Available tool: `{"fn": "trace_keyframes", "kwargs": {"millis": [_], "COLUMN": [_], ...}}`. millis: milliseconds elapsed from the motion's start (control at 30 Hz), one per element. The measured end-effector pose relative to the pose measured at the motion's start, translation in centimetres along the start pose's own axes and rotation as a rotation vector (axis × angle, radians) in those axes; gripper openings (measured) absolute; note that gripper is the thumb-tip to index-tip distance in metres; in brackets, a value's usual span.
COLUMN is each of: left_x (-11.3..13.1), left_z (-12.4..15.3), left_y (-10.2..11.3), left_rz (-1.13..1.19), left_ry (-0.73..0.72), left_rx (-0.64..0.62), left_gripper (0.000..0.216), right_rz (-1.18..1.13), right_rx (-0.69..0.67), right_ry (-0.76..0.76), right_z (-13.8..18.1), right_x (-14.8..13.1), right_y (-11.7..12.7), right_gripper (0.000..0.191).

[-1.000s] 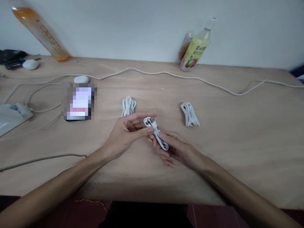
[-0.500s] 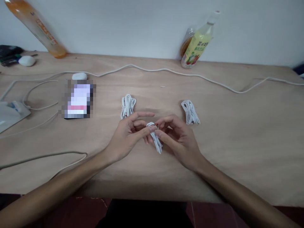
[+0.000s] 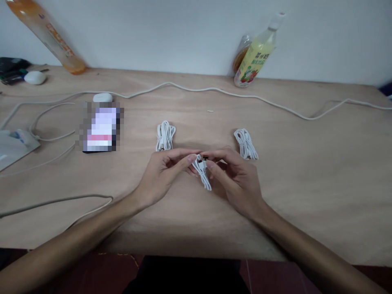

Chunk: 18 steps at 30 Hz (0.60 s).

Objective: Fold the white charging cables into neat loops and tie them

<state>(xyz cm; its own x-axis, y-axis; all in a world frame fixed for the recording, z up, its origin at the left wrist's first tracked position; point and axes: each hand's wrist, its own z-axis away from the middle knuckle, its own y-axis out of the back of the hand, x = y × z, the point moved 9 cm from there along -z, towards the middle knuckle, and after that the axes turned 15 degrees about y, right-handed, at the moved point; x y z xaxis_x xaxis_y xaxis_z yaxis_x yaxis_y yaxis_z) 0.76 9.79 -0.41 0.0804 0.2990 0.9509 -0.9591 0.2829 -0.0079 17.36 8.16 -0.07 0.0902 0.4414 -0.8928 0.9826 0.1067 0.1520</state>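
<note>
Both hands meet over the middle of the wooden table (image 3: 290,171), pinching one small coiled white cable (image 3: 203,175). My left hand (image 3: 165,171) grips the coil's upper end with thumb and fingers closed. From the other side my right hand (image 3: 235,175) pinches the same end, where a small plug tip shows. The rest of the coil hangs down between the hands. Two more coiled white cables lie on the table: one (image 3: 165,136) just beyond my left hand, the other (image 3: 245,143) beyond my right.
A phone (image 3: 101,128) lies at the left, a white earbud case (image 3: 102,97) behind it. A long white cord (image 3: 214,90) runs across the back. Two drink bottles (image 3: 254,57) (image 3: 49,34) lean on the wall. A white bag (image 3: 14,147) sits at the left edge.
My right hand rose from under the coil and closed on its upper end beside my left fingers. The coil lifted slightly.
</note>
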Motion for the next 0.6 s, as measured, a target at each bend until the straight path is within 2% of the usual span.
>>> {"fn": "trace_keyframes", "kwargs": {"millis": [200, 333, 467, 600], "left_x": [-0.3, -0.5, -0.9, -1.3], "left_z": [0.0, 0.0, 0.0, -0.1], "left_y": [0.6, 0.7, 0.5, 0.1], "left_rz": [-0.058, -0.080, -0.055, 0.000], "left_ry": [0.016, 0.035, 0.056, 0.076], "left_rx": [0.068, 0.073, 0.058, 0.016], "left_gripper": [0.025, 0.025, 0.022, 0.017], "right_rz": [0.025, 0.076, 0.153, 0.243], "right_rx": [0.043, -0.001, -0.058, -0.063], "right_ry": [0.053, 0.153, 0.289, 0.329], "right_z": [-0.1, -0.3, -0.5, -0.4], "right_x": [-0.7, -1.5, -2.6, -3.0], "right_y": [0.6, 0.5, 0.1, 0.1], "right_gripper": [0.011, 0.014, 0.019, 0.018]}}
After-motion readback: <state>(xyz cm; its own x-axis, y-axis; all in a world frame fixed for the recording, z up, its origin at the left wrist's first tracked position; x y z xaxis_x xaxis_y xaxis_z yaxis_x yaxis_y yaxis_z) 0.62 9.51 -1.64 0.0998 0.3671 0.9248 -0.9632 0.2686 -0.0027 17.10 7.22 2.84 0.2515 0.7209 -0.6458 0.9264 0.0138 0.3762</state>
